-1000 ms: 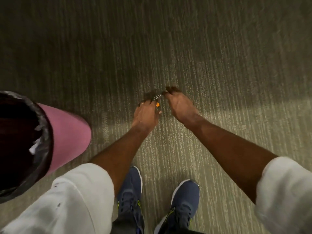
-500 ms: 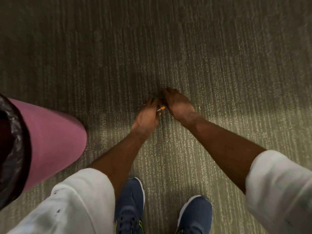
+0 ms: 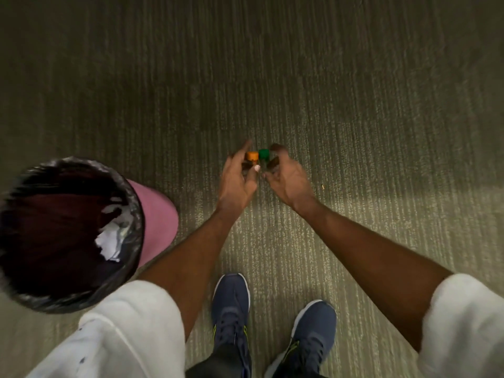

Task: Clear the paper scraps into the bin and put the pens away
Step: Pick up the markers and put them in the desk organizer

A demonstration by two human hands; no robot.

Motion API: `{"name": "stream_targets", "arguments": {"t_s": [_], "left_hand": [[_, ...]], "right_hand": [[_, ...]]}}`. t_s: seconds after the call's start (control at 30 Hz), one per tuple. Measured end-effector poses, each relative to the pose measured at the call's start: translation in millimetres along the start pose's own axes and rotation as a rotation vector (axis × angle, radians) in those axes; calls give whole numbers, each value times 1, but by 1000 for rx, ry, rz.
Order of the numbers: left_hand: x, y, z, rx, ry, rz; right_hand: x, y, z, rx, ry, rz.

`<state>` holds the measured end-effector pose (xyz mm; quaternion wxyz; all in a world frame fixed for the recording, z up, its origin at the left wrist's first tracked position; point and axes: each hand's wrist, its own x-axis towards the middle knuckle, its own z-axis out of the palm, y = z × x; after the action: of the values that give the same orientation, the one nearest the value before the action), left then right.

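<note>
My left hand [image 3: 236,179] holds a pen whose orange cap end [image 3: 251,155] points up at me. My right hand [image 3: 287,179] holds a second pen with a green cap end [image 3: 263,153]. The two hands are side by side, lifted above the green-grey carpet [image 3: 354,105], and the pens' barrels are hidden behind my fingers. At the left stands the pink bin [image 3: 158,222] with a black liner, and white paper scraps [image 3: 109,241] lie inside it.
A tiny scrap [image 3: 323,186] lies on the carpet just right of my right hand. My two blue shoes [image 3: 231,309] stand at the bottom centre. The bin stands close to my left arm.
Both hands have risen from the carpet, each holding a pen whose cap now faces me. The bin has come further into view at the left.
</note>
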<state>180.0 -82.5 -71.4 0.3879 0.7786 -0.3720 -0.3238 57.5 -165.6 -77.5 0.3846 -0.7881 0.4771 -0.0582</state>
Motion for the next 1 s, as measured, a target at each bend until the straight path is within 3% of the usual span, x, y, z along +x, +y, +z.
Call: {"name": "stream_targets", "arguments": {"t_s": [0.3,0.53,0.87,1.0], "left_hand": [[-16,147,-113,-177,18,33],[-12,267,-221,-256,106,92],[-1,404,-396,-266,142,268],[5,449,-458,-166,190,333]], "right_hand": [[-28,-152,-135,85,-71,-132],[-27,-279,-239,5,-62,-242],[-15,-477,-349,-79,-60,-374],[-8,-550,-385,-128,-61,-426]]}}
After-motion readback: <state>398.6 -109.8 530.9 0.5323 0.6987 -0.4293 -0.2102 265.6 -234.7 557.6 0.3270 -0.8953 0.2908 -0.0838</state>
